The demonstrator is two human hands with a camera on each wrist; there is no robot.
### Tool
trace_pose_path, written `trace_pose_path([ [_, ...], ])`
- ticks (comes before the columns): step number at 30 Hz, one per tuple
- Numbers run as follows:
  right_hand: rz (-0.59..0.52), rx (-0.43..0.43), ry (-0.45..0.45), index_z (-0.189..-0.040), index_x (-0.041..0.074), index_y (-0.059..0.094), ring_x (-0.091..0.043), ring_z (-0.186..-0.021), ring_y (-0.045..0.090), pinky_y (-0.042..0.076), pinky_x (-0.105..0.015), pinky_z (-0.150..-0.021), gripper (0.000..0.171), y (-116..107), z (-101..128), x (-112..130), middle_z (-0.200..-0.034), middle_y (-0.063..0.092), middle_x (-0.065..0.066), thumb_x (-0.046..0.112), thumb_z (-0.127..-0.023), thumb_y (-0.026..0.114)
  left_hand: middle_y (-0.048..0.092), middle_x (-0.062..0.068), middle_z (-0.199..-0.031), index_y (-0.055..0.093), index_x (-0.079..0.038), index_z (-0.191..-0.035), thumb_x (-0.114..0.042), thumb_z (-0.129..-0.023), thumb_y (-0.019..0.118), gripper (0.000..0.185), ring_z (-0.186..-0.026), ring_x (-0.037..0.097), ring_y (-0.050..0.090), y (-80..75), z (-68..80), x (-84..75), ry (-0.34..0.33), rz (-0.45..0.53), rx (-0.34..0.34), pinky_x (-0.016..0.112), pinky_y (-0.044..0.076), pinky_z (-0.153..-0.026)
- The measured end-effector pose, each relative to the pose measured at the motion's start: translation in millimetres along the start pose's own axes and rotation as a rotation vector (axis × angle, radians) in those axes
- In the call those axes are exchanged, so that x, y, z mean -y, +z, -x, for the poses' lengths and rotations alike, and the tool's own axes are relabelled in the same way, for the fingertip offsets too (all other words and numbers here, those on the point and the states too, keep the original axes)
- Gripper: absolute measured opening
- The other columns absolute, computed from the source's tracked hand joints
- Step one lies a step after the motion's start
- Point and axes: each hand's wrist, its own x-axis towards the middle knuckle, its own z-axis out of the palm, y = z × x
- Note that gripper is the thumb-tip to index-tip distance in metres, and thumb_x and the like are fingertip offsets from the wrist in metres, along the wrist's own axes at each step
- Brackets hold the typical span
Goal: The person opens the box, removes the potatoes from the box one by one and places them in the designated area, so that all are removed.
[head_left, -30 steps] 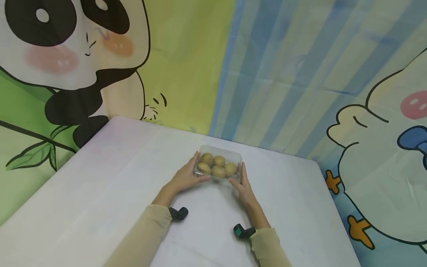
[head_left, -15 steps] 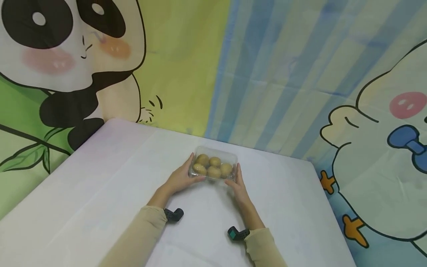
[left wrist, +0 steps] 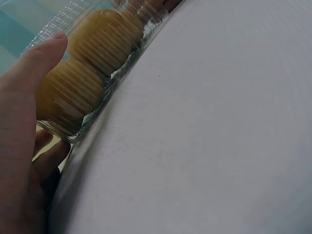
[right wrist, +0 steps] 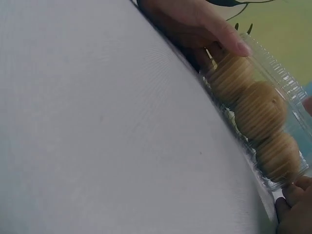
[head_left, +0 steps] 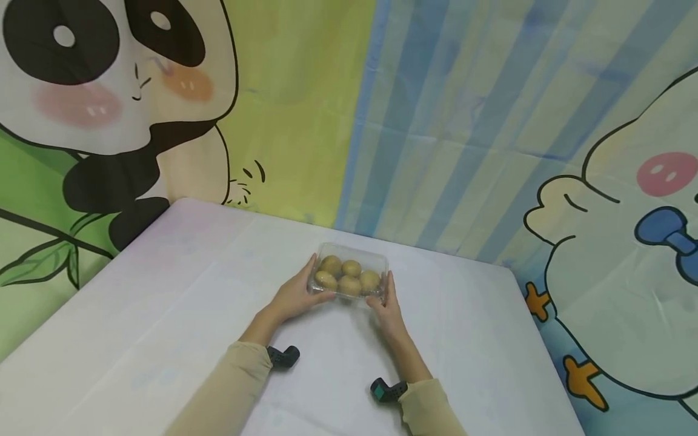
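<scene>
The left hand grips the left end of a clear plastic box, thumb curled over the lid and fingers tucked under the near corner, as the left wrist view shows. The right hand holds the opposite end, its fingers bent against the right side wall and fingertips at the bottom edge. Judging by this, the 2 hands clamp the box from both ends so that it stays level and its lid stays down.

The box sits toward the far edge of the table, about midway between its left and right sides; whether it rests on the top or is just lifted cannot be told. It is a shallow ribbed tray with a see-through lid, and inside lie 5 small round yellow-brown potatoes, packed touching each other in 2 rows.

Behind the table hangs a cartoon cloth with a panda.
</scene>
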Motion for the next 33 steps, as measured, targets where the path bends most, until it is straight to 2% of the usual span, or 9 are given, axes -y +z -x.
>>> trace_pose_path([
  [6, 0.11, 0.026, 0.01, -0.145, 0.01, -0.01, -0.032, -0.14, -0.001, 0.002, -0.053, -0.111, 0.1, -1.0, -1.3, -1.2, -0.152, 0.001, -0.013, 0.019, -0.081, 0.066, 0.014, -0.001, -0.152, -0.002, -0.033, -0.145, -0.076, -0.062, 0.057, 0.111, -0.135, 0.032, 0.025, -1.7, -0.7, 0.4, 0.004, -0.009, -0.008, 0.053, 0.026, -0.106],
  [12, 0.115, 0.012, -0.004, -0.145, 0.012, -0.01, -0.029, -0.14, 0.0, 0.002, -0.05, -0.112, 0.106, -2.3, -8.8, -12.8, -0.153, 0.001, -0.012, 0.021, -0.077, 0.072, 0.015, 0.0, -0.152, -0.001, -0.031, -0.145, -0.072, -0.064, 0.06, 0.109, -0.134, 0.033, 0.027, -1.2, -1.7, 2.3, 0.018, -0.008, -0.025, 0.054, 0.027, -0.105],
  [17, 0.13, -0.014, -0.02, -0.145, 0.018, -0.01, -0.028, -0.14, 0.0, 0.002, -0.052, -0.111, 0.107, -3.0, -11.5, -30.2, -0.153, 0.0, -0.008, 0.03, -0.077, 0.071, 0.017, 0.0, -0.151, 0.002, -0.029, -0.146, -0.073, -0.063, 0.06, 0.11, -0.133, 0.033, 0.029, 2.4, -0.3, 3.6, 0.02, -0.011, -0.032, 0.054, 0.028, -0.104],
  [21, 0.12, -0.033, -0.024, -0.145, 0.019, -0.009, -0.028, -0.141, -0.001, 0.001, -0.052, -0.111, 0.106, -2.5, -9.3, -35.7, -0.153, 0.002, -0.007, 0.031, -0.077, 0.071, 0.019, -0.001, -0.151, 0.004, -0.029, -0.146, -0.074, -0.063, 0.059, 0.11, -0.133, 0.032, 0.031, 5.1, 1.7, 3.0, 0.02, -0.014, -0.036, 0.053, 0.029, -0.104],
  [30, 0.136, -0.035, -0.019, -0.146, 0.02, -0.007, -0.027, -0.141, 0.0, 0.002, -0.051, -0.112, 0.102, 0.5, -9.6, -35.9, -0.153, 0.004, -0.006, 0.032, -0.078, 0.068, 0.023, 0.002, -0.15, 0.004, -0.029, -0.146, -0.078, -0.06, 0.055, 0.111, -0.129, 0.035, 0.035, 4.2, 2.8, 2.3, 0.027, -0.058, -0.06, 0.054, 0.033, -0.101],
  [33, 0.128, -0.019, -0.012, -0.146, 0.017, -0.006, -0.029, -0.14, 0.0, 0.001, -0.052, -0.111, 0.098, -1.2, -7.5, -25.9, -0.153, 0.004, -0.007, 0.027, -0.08, 0.066, 0.023, 0.003, -0.15, 0.005, -0.028, -0.146, -0.078, -0.061, 0.055, 0.111, -0.129, 0.035, 0.035, 5.1, 1.5, 2.5, 0.039, -0.049, -0.065, 0.053, 0.033, -0.102],
])
